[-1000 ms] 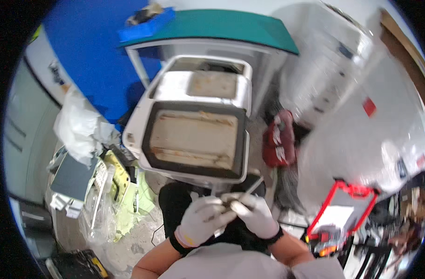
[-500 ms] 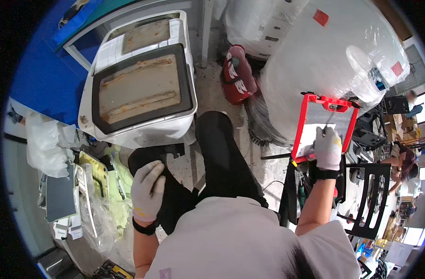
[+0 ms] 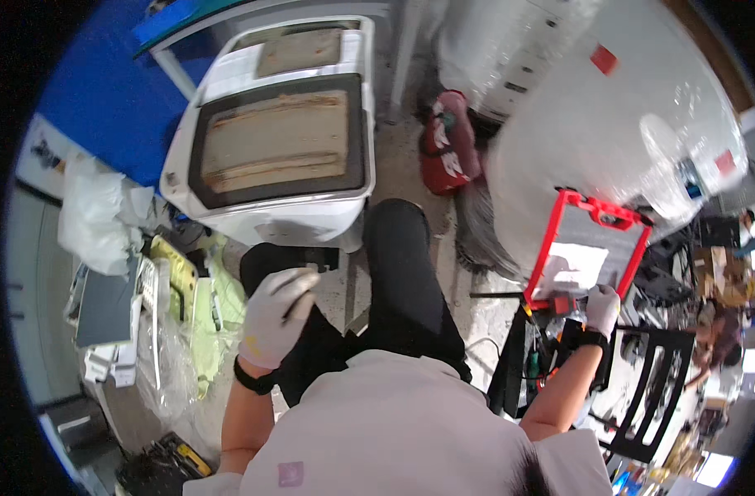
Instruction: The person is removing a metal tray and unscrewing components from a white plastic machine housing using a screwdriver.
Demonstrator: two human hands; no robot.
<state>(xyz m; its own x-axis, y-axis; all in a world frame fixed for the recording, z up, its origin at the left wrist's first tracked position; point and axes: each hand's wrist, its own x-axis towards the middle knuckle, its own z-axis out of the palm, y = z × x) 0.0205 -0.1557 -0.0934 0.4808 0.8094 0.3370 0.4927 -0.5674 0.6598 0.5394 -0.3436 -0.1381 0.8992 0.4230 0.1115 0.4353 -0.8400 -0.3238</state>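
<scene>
My left hand (image 3: pixel 279 319), in a white work glove with a dark wristband, is over my left thigh. Its fingers are loosely bent with a gap between them, and I see nothing held. My right hand (image 3: pixel 602 311), gloved too, is at the lower right of the raised red-rimmed lid (image 3: pixel 545 255) of a toolbox. Its fingers are partly hidden and blurred. Just left of it shows a small red and black item (image 3: pixel 564 305). A white paper sheet (image 3: pixel 577 263) rests against the lid's grey inside. Dark tools (image 3: pixel 536 364) fill the box below.
Ahead stands a white appliance (image 3: pixel 270 221) with a dark-framed, rust-stained panel (image 3: pixel 276 140). A red bag (image 3: pixel 448 153) is on the floor beside a large plastic-wrapped white object (image 3: pixel 596 124). Plastic parts (image 3: pixel 104 302) are piled left. A black slatted frame (image 3: pixel 660 388) stands right. A person (image 3: pixel 720 326) is farther off.
My right hand has come off the paper sheet and down to the lid's lower right edge. My left hand has risen slightly and its fingers have turned rightward. The whole view has shifted.
</scene>
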